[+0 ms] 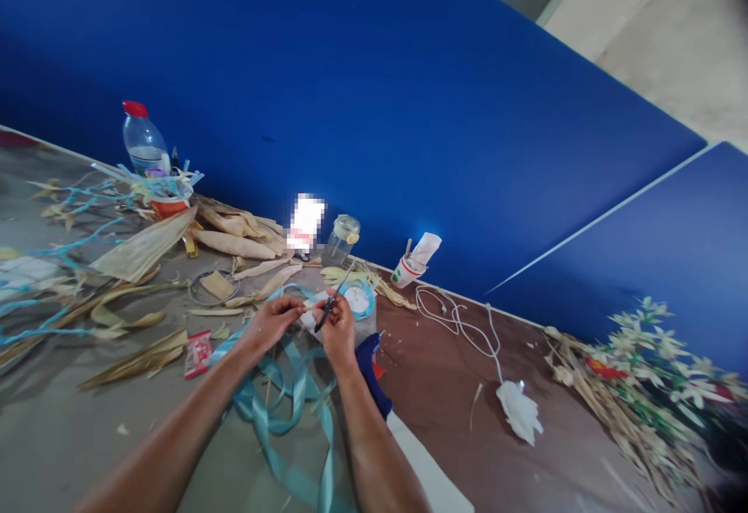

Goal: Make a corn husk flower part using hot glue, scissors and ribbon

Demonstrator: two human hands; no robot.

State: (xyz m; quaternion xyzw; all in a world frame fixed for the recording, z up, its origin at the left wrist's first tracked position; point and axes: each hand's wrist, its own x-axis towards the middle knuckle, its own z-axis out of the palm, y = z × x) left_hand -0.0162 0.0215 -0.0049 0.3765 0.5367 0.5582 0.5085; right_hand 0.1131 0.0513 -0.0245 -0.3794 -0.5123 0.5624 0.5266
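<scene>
My left hand (272, 324) is closed in a pinch on a small pale strip (308, 309), which looks like corn husk and reaches toward the other hand. My right hand (337, 332) grips dark-handled scissors (329, 309), their blades pointing up and away from me. Just behind that hand sits a roll of light blue ribbon (359, 298). Loose turquoise ribbon (298, 396) lies in loops on the table below and between my forearms. Beside my right forearm is a dark blue tool (369, 373), mostly hidden, perhaps a glue gun.
Dried corn husks (234, 232), a red-capped bottle (143, 139) and a pink packet (198, 353) are at left. A glass jar (342, 238) and paper cup (407, 270) stand by the blue partition (374, 107). A white cable (461, 318) and husk flowers (654, 349) lie rightward.
</scene>
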